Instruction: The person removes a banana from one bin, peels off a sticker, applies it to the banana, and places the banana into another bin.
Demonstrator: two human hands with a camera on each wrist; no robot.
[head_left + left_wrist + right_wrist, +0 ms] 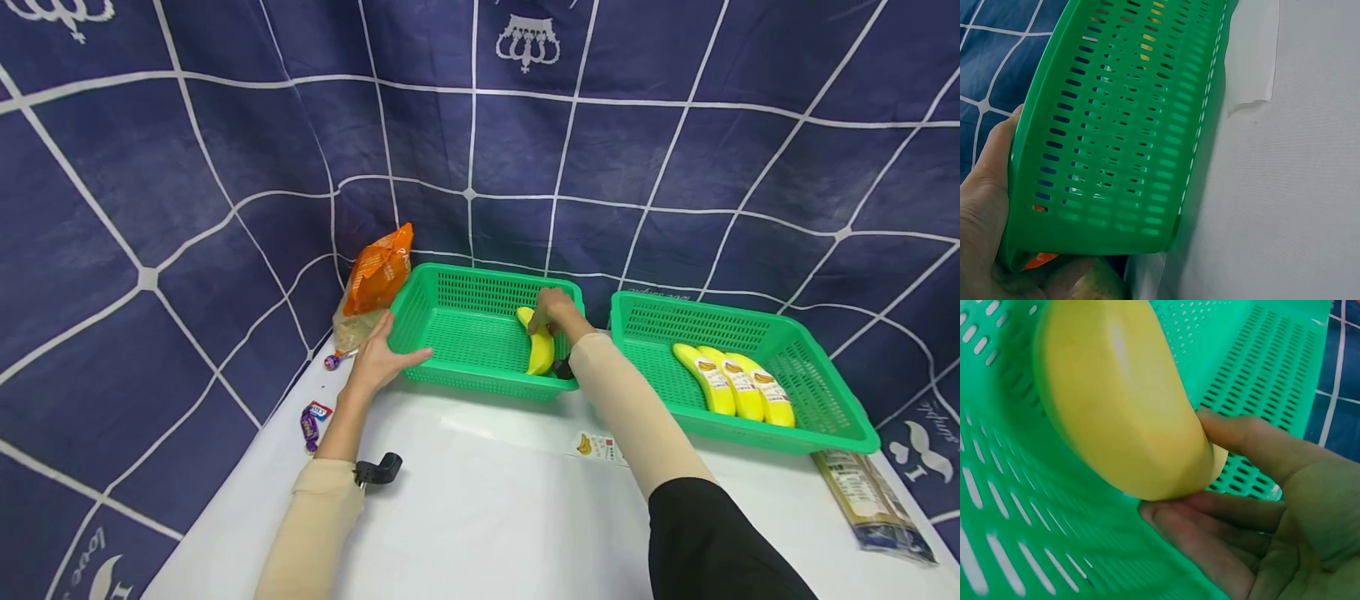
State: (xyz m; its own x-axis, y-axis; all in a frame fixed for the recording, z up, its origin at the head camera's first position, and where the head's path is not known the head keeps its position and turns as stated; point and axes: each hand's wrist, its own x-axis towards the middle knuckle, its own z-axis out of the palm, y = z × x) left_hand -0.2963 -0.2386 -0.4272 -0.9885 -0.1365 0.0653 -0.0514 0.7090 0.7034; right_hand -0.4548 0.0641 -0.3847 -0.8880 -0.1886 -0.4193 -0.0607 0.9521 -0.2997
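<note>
In the head view, my right hand (557, 310) reaches into the left green basket (487, 385). It pinches the upper part of a yellow banana (542, 350) at the basket's right side. The right wrist view shows my thumb on one side of the banana (1116, 406) and curled fingers (1200, 531) on the other. My left hand (377, 358) holds the basket's near left corner; in the left wrist view, its fingers are partly hidden behind the basket wall (1116, 125). Three bananas (737, 387) with printed labels lie side by side in the right green basket (750, 440).
An orange bag (380, 271) leans beside the left basket. Wrapped sweets (310, 429) and a lollipop (333, 362) lie on the table's left edge. A banana label strip (596, 447) lies in front of the baskets. A flat plastic packet (873, 504) sits at the right edge.
</note>
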